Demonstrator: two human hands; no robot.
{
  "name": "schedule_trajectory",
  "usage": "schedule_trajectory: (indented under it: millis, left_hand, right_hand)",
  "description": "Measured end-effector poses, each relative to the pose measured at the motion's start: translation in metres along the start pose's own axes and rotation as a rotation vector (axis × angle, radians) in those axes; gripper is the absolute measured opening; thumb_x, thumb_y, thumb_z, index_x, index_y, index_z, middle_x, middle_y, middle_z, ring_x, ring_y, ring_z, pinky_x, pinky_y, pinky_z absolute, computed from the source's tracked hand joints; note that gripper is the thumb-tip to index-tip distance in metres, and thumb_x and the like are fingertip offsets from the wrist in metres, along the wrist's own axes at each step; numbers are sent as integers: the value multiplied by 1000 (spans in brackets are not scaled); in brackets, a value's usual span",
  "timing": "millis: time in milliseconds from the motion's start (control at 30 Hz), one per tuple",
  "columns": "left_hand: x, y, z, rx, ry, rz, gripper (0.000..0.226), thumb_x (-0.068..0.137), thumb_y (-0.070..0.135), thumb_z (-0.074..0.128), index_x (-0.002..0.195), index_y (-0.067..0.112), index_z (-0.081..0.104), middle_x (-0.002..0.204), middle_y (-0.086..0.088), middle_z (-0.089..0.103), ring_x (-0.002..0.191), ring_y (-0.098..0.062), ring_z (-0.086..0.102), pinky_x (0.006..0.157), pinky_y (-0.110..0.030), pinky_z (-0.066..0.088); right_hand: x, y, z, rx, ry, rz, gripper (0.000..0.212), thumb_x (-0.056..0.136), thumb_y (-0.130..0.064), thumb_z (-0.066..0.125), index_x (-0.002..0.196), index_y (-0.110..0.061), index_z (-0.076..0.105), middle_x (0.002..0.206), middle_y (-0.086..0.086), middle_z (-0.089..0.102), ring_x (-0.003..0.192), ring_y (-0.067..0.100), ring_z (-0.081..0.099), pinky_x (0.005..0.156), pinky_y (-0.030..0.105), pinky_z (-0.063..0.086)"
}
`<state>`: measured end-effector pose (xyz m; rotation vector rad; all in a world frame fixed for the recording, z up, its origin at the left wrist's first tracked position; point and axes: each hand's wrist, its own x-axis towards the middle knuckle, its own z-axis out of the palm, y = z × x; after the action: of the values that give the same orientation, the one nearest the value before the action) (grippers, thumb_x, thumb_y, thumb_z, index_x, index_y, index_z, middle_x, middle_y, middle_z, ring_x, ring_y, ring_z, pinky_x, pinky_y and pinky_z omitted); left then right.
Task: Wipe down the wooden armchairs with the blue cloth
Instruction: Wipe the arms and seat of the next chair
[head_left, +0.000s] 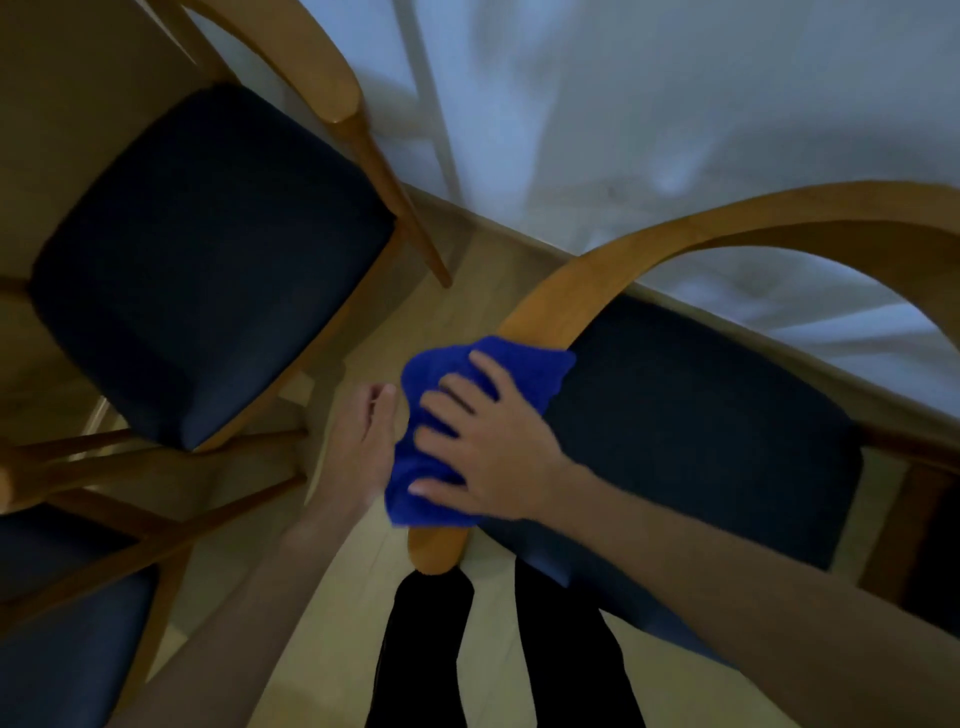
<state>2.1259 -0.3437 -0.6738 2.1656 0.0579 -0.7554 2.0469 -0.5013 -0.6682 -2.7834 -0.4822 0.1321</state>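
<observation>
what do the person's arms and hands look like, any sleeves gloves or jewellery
Both arms are bare up to the frame edge, with no sleeves in view. The left hand and right hand wear no gloves, and no rings, watch or bracelets show. The frame is dim and slightly blurred, so finer marks cannot be told.

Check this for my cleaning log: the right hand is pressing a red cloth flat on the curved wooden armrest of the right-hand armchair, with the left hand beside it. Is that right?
Not quite: the cloth is blue, not red. The head view shows the right hand pressing it flat on the curved wooden armrest of the right-hand armchair, with the left hand beside it.
</observation>
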Motion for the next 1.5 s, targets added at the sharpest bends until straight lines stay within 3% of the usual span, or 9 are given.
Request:
schedule_trajectory:
  millis: [167,367,500,667,867,1067,1267,1367,1500]
  left_hand:
    - [-13,-23,-8,-11,-2,-51,29,102,38,36,104,21,60,102,5,60,96,-5,56,94,-45,47]
    - [-6,-16,-1,-3,-19,-73,29,102,41,35,104,24,59,104,6,61,99,-4,55,91,-37,47]
    - [7,9,8,84,-48,6,22,100,41,40,107,29,56,103,14,59,98,-1,55,77,-21,41]
    - [17,45,26,58,-53,112,22,98,38,43,117,32,52,104,23,55,96,10,52,73,-16,39]
    - [17,57,28,4,-60,150,24,96,40,44,119,33,51,109,23,53,102,13,47,78,-14,37]
    - [1,23,17,-48,-10,2,20,96,39,46,115,37,51,106,28,53,98,16,48,73,-12,35]
    - [-15,-15,3,-30,59,-111,23,99,39,44,117,31,54,108,18,57,101,3,52,73,-16,36]
    - [-18,-21,-6,-31,52,-86,26,101,38,39,117,26,56,108,14,59,95,9,52,72,-14,36]
    - [-19,-20,-18,-45,96,-89,27,100,43,35,102,29,58,96,17,61,85,17,52,71,-16,35]
  right_hand:
    - [-16,-45,30,-14,-123,-307,42,96,-55,44,112,-22,62,129,9,54,121,34,43,116,59,10]
    - [-5,0,21,12,-148,-444,51,93,-59,44,123,-19,55,128,9,53,118,32,46,111,57,20]
    - [6,53,2,-70,-72,-270,59,91,-66,39,128,-23,56,128,9,57,121,32,48,115,52,18]
    - [3,132,-36,-182,-30,-34,65,91,-69,31,132,-24,53,129,11,58,119,32,52,111,51,25]
    - [-41,234,-79,-358,36,620,66,91,-70,21,122,-21,52,113,15,61,105,35,55,98,49,34]
    - [-22,200,-61,-328,100,790,61,94,-63,30,112,-14,60,109,17,59,107,35,51,109,54,27]
    - [15,79,-29,-146,102,426,51,91,-63,42,108,-21,65,123,11,58,121,34,48,114,60,16]
    - [12,19,-10,-65,-3,134,47,91,-62,44,110,-23,64,128,13,57,128,36,44,115,63,11]
    - [-4,-24,7,-141,-214,-246,58,91,-66,39,133,-28,51,143,16,43,135,41,33,112,68,4]
